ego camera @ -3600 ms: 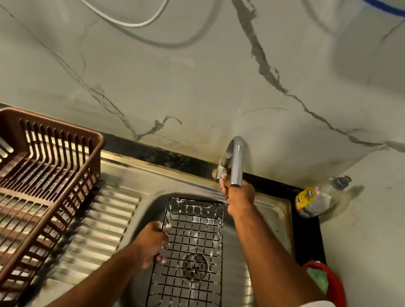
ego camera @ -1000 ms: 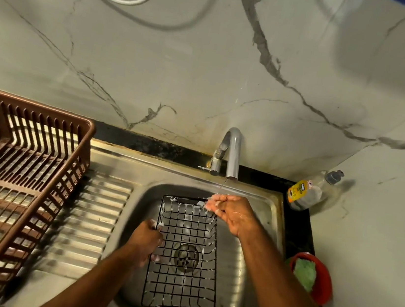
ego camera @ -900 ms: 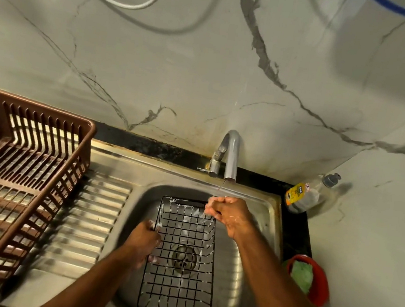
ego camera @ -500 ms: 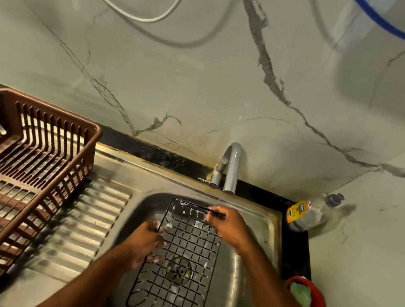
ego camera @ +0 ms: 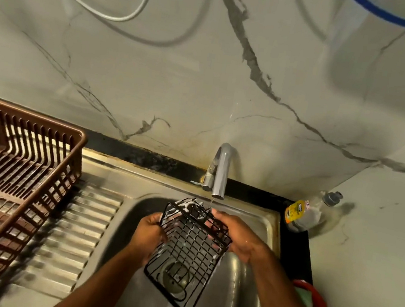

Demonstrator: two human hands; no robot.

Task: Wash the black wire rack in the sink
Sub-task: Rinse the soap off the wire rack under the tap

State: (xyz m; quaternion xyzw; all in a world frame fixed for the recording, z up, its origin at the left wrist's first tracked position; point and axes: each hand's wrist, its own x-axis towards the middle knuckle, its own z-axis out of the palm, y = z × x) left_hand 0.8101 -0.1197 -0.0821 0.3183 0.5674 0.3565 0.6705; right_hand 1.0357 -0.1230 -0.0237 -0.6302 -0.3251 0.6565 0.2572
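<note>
Black wire forms the rectangular grid rack (ego camera: 187, 251) that we hold over the stainless steel sink basin (ego camera: 238, 281), at centre frame. Our left hand (ego camera: 149, 231) is clamped on the rack's left edge near its upper end. Our right hand (ego camera: 235, 236) grips the upper right corner, fingers wrapped over the rim. The rack is tilted, its upper end raised just below the spout of the grey metal tap (ego camera: 220, 173) and its lower end hanging above the drain (ego camera: 176, 276). White suds cling to the upper wires. A thin stream of water falls from the spout. Left of the basin we see the ribbed steel draining board (ego camera: 75, 229), and on it the brown slatted plastic dish basket (ego camera: 10, 177). At right stands a clear bottle with a yellow label (ego camera: 304, 213).
</note>
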